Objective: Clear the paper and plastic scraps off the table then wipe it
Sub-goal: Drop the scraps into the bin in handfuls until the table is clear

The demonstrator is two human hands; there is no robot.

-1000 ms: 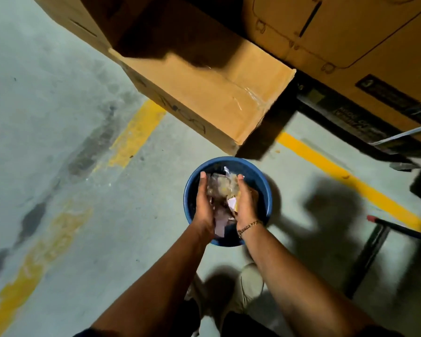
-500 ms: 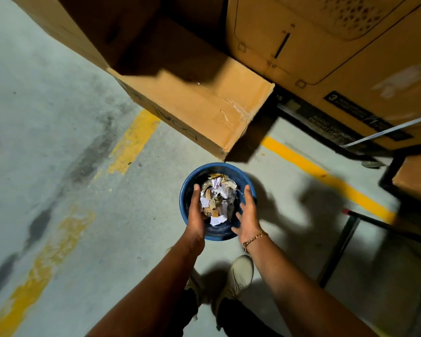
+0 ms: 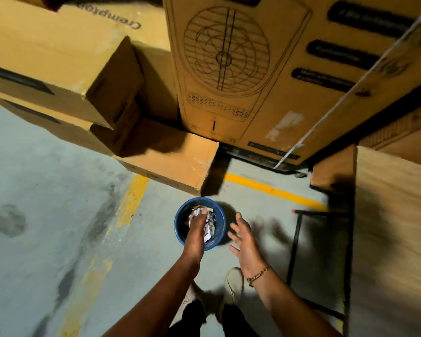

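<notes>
My left hand [image 3: 197,231] lies with straight fingers flat on the paper and plastic scraps [image 3: 210,228] heaped in the blue bin [image 3: 219,216]. My right hand [image 3: 244,237] hangs beside its rim, fingers spread wide, holding nothing. The heap looks brimful, so a hard push could tip the bin or spill scraps onto the floor [image 3: 58,190].

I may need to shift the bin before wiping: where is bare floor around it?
Widest bare floor lies left of the blue bin, past the yellow stripe. A narrower strip runs between bin and black table leg, where the right hand hovers open. Crowded: cardboard box close behind the bin, shoes in front. The left hand fills the bin's mouth.
</notes>
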